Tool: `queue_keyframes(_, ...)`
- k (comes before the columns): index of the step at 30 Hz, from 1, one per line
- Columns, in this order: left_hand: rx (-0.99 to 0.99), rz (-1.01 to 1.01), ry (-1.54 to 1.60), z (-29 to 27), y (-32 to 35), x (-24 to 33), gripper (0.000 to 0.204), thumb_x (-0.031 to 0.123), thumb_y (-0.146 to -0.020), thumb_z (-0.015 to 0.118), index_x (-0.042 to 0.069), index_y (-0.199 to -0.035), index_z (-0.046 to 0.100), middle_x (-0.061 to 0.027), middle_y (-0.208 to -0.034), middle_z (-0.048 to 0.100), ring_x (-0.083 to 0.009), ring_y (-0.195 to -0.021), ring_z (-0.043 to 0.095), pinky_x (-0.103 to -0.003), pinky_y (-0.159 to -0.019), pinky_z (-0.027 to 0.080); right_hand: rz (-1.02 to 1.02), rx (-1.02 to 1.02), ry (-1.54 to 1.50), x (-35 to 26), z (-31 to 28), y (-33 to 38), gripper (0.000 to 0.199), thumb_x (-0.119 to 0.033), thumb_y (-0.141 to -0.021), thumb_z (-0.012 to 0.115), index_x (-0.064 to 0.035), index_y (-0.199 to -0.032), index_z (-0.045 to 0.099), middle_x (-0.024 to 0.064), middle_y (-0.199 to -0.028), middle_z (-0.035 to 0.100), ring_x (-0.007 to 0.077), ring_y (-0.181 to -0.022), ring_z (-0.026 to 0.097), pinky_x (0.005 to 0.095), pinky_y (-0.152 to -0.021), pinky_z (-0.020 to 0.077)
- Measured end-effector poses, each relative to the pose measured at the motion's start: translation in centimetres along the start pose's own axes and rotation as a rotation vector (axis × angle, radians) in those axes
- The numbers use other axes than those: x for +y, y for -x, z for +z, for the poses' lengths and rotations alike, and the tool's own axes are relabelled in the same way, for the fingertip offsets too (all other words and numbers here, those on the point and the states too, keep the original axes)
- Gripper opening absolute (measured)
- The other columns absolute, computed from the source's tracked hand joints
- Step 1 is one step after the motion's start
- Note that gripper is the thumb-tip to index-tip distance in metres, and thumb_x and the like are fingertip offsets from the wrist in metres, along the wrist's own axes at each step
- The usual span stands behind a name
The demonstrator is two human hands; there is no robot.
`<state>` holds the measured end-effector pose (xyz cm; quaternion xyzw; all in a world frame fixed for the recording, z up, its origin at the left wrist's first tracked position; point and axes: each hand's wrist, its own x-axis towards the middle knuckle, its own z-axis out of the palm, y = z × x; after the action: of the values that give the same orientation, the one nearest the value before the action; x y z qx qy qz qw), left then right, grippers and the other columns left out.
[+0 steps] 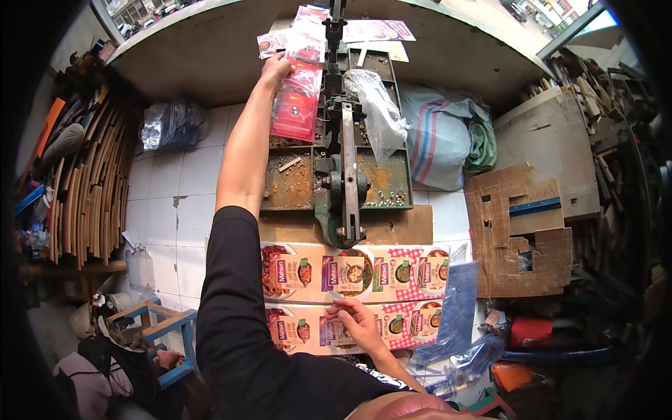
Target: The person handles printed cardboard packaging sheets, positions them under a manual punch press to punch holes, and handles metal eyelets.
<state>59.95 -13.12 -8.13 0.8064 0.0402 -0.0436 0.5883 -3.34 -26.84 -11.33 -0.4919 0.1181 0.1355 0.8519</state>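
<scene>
My left arm, in a black sleeve, reaches far forward. My left hand [276, 68] is closed at the left edge of a glossy red printed plastic sheet [294, 112]; its fingertips are partly hidden. The sheet lies over the left side of a rusty green metal tray [290, 183]. Close to my body, my right hand [355, 323] is half curled above a row of printed food packaging sheets [294, 329], with nothing visible in its fingers. A second printed row [378, 269] lies just beyond. Between the hands stands a heavy metal lever press [343, 175].
Clear plastic film [378, 112] drapes the tray's right side. A striped sack [437, 136] sits right of it, near cut brown boards [518, 231]. Stacked boards [91, 175] stand left, above a blue wooden stool [175, 343]. Another person's hand [168, 359] is near the stool.
</scene>
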Motion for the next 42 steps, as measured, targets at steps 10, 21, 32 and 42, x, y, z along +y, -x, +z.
queue_keyframes(10, 0.055, 0.496, -0.630, -2.6, 8.3, 1.9, 0.058, 0.033, -0.081, 0.069, 0.005, -0.132, 0.059, -0.0206, -0.129, 0.062, -0.0339, -0.124, 0.057, -0.041, -0.108, 0.042, -0.066, 0.015, 0.049, 1.0, -0.1, 0.3, 0.026, -0.006, -0.102, 0.052, 0.0050, -0.126, 0.052, 0.0146, -0.112, 0.065, 0.0216, -0.104, 0.066, 0.0359, -0.094, 0.0551)
queue_keyframes(21, -0.201, 0.423, -0.388, -11.8, 35.4, 0.2, 0.056, 0.049, -0.098, 0.057, -0.004, -0.085, 0.071, -0.0081, -0.071, 0.071, -0.0112, -0.067, 0.066, -0.028, -0.064, 0.053, -0.234, 0.114, 0.399, 1.2, 1.6, 0.9, 0.019, -0.009, -0.098, 0.060, 0.0037, -0.112, 0.065, 0.0062, -0.097, 0.070, 0.0096, -0.088, 0.066, 0.0248, -0.081, 0.0531)
queue_keyframes(32, -0.351, 0.271, 0.585, -6.7, 57.3, -5.5, 0.049, 0.038, -0.107, 0.038, -0.001, -0.135, 0.047, -0.0196, -0.128, 0.061, -0.0284, -0.121, 0.060, -0.039, -0.105, 0.045, -0.804, -0.187, 0.991, -3.9, 4.0, 4.2, 0.040, -0.012, -0.087, 0.072, -0.0049, -0.124, 0.062, 0.0169, -0.125, 0.063, 0.0324, -0.112, 0.063, 0.0413, -0.093, 0.0519)
queue_keyframes(42, -0.795, -0.163, 1.231, -2.8, 64.9, -7.5, 0.072, 0.054, -0.105, 0.022, 0.002, -0.154, 0.019, -0.0234, -0.155, 0.031, -0.0345, -0.142, 0.035, -0.044, -0.118, 0.027, -1.131, -0.157, 1.592, -1.2, 5.7, 5.6, 0.051, -0.055, -0.095, 0.043, -0.0313, -0.139, 0.056, 0.0104, -0.152, 0.044, 0.0275, -0.144, 0.036, 0.0574, -0.120, 0.0089)
